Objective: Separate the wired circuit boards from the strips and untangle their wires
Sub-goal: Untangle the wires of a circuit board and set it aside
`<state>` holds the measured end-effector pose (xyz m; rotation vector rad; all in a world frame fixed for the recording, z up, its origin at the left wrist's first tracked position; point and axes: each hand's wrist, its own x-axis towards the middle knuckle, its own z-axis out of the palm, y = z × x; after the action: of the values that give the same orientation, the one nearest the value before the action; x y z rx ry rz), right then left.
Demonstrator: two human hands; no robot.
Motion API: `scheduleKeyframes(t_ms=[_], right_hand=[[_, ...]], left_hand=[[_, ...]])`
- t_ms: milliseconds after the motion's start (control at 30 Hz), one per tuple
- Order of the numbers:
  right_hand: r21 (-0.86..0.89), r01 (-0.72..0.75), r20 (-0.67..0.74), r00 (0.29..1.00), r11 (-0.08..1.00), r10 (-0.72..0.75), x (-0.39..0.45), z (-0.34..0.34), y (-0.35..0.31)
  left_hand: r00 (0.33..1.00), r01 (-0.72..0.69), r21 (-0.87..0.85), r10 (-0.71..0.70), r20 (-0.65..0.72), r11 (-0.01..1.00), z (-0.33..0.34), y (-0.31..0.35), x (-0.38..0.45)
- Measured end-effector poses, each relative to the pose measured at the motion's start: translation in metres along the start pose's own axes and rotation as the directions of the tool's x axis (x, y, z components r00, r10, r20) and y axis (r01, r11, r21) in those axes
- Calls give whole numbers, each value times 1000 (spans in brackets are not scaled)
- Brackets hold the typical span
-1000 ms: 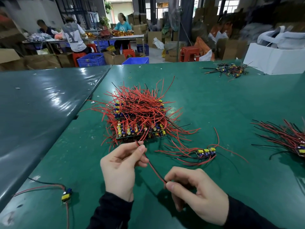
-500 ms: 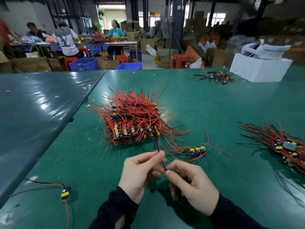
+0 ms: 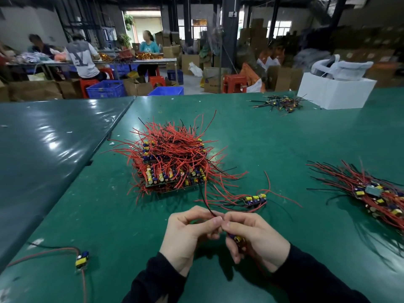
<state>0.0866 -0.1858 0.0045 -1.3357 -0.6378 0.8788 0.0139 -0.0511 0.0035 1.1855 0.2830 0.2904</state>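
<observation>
Both hands meet near the tabletop [image 3: 284,149] edge: right hand [image 3: 255,239] grips a small board [image 3: 237,239], left hand [image 3: 192,232] pinches its black wire [image 3: 205,201]. Wire runs up & away twd the main stack [image 3: 172,162], straight ahead; left hand's nearer it, so prob pulls the wire free

A green table [image 3: 273,145] carries everything. Near its middle sits the pile [image 3: 172,162]: stacked boards under a tangle of red wires. Just right of the pile and nearer the person lies a short strip [image 3: 255,200], its wires trailing toward the pile. Well right of the pile lies a bundle [image 3: 371,193] of wired boards. Far behind the pile, to the right, is a small dark heap [image 3: 281,103], with a white box [image 3: 334,92] beside it. Left of the pile and nearest the person lies a single board [image 3: 82,259] with long leads.
</observation>
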Motion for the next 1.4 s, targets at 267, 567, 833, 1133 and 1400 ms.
scheduleKeyframes(t_ms=[267,567,833,1133,1400], right_hand=[[-119,6,-26,1000,993,-10,-1,2,3],[-427,50,26,999,903,-44,-14,9,-1],[-653,74,6,996,754,-93,-36,10,-12],[-801,-212,-473,797,559,-375,-61,-115,-92],[-607,-793,-741,585,-44,-330,-75,-239,-97]], left_hand=[[984,-60,34,65,-165,998,-1,-2,5],[958,-61,-119,25,-286,991,-12,4,11],[929,-86,-123,35,-368,989,-18,7,13],[912,-84,-252,-27,-410,964,-25,14,15],[947,27,-226,-97,-305,974,-25,8,14]])
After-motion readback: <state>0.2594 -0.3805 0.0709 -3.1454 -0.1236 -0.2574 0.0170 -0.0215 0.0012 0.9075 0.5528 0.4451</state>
